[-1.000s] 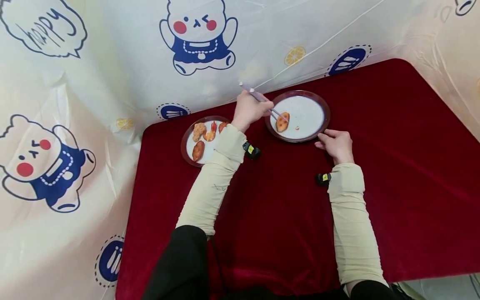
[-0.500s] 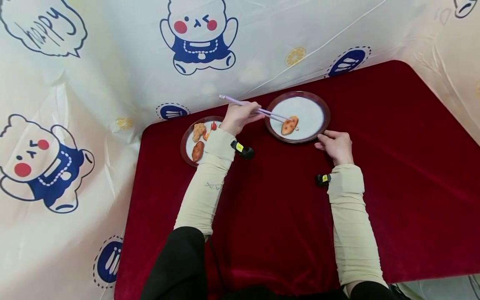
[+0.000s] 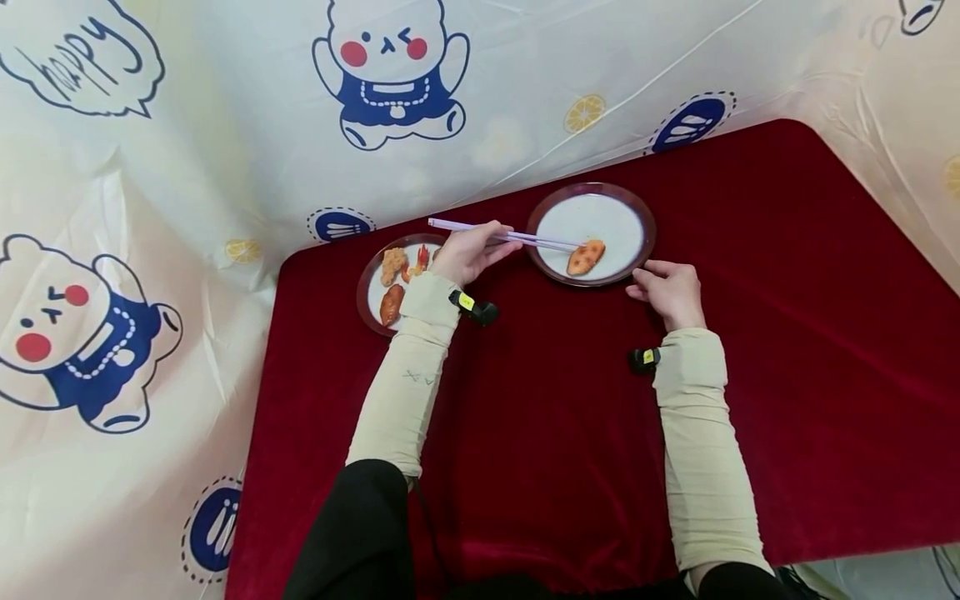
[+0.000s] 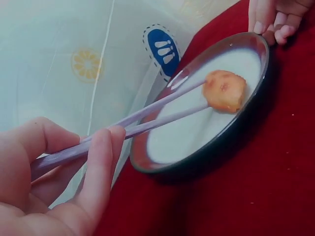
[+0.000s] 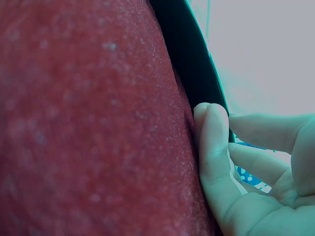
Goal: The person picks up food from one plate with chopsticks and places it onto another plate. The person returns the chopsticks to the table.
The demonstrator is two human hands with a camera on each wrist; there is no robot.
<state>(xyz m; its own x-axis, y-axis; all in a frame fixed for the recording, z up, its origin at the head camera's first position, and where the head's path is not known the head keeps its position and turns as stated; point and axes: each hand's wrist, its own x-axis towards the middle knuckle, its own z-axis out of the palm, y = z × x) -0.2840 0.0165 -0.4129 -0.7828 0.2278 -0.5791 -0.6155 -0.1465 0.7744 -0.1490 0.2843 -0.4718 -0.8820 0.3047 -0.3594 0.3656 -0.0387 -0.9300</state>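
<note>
My left hand (image 3: 468, 254) grips a pair of pale purple chopsticks (image 4: 162, 105) near their middle, and they point right over the far plate. Their tips meet a browned, oval food piece like a chicken wing (image 3: 586, 257), one tip on either side of its near end in the left wrist view. That piece overlaps the white centre of the brown-rimmed plate (image 3: 558, 200), close to the front rim. With thumb and fingers my right hand (image 3: 670, 292) pinches this plate's edge at its front right; in the right wrist view the plate's dark side (image 5: 189, 54) runs up from the fingertips.
A second brown-rimmed plate (image 3: 365, 293) stands to the left, partly behind my left wrist. On it lie a fried nugget-like piece (image 3: 392, 265), a shrimp (image 3: 422, 260) and a glossy brown piece (image 3: 391, 305). Behind the red-covered table (image 3: 562, 417) hangs a printed curtain (image 3: 517, 92).
My left hand has moved left and nearer, and the chopsticks have swung to nearly level. The food piece has shifted right and toward the front rim. My right hand stays at the plate.
</note>
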